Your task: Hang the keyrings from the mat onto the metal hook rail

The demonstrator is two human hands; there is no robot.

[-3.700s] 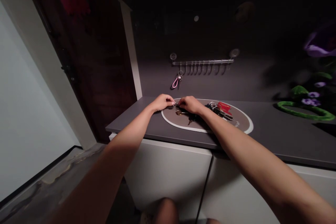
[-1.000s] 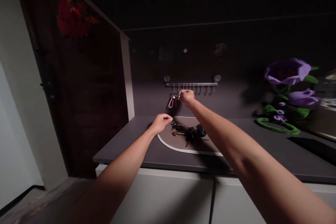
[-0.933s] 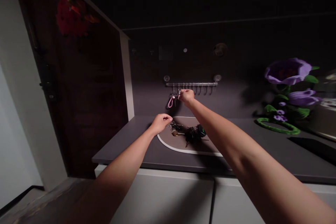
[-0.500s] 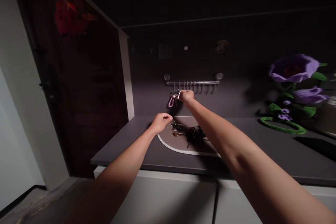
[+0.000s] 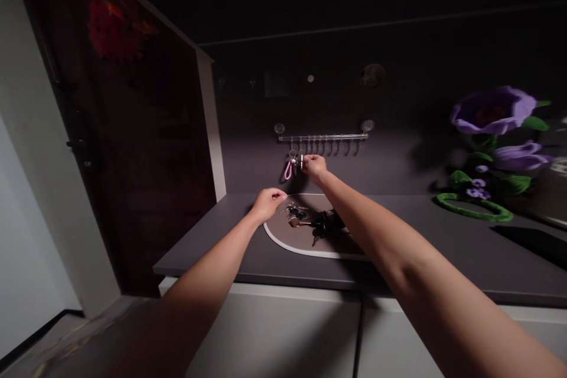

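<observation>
My right hand (image 5: 315, 168) is raised to the hook rail (image 5: 325, 138) on the wall. Its fingertips pinch a key ring with a small shiny metal piece (image 5: 302, 161) just below the second hook from the left. On the leftmost hook beside it hangs a key bunch with a pink strap (image 5: 288, 170). My left hand (image 5: 267, 204) is low over the left edge of a white-rimmed mat (image 5: 283, 242), thumb and forefinger together; whatever is between them is too small to make out. Keys (image 5: 294, 211) lie just right of it, with a dark bunch (image 5: 326, 224) farther right.
The mat lies on a dark counter (image 5: 199, 242) above white cabinets. Several hooks on the rail's right carry nothing visible. Purple artificial flowers (image 5: 498, 109) with a green ring base (image 5: 473, 208) stand at the right. A dark door (image 5: 146, 159) is at the left.
My right hand has drawn slightly down and away from the pink-strap bunch, which now shows more clearly on its hook. My left hand stays almost in place; the view shifts a little.
</observation>
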